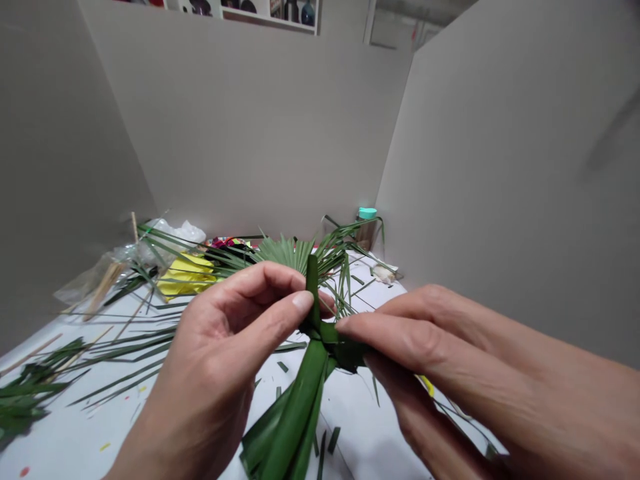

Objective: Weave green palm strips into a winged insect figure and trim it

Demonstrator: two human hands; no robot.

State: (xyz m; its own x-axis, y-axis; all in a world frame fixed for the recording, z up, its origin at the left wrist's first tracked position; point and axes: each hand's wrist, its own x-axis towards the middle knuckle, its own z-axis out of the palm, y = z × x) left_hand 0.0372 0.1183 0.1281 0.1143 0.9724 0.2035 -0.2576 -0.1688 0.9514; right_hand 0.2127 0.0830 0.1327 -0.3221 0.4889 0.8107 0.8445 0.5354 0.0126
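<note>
A bundle of folded green palm leaf strips (295, 413) hangs between my hands above the white table, its broad ends fanning down toward me. My left hand (220, 353) pinches a narrow upright strip (313, 277) at the top of the fold, thumb in front and fingers behind. On the other side my right hand (440, 353) grips a strip bent out to the right (345, 343), index finger on top and the other fingers below. The strips cross at a small knot-like fold between both hands.
Fan-shaped palm leaves (287, 252) spread over the white table (370, 420) behind my hands, with leaf scraps around. A yellow crumpled piece (187, 273), plastic bags (175, 233) and thin sticks (105, 287) lie left. A teal-capped bottle (367, 215) stands back right. Grey partitions (260, 127) enclose the table.
</note>
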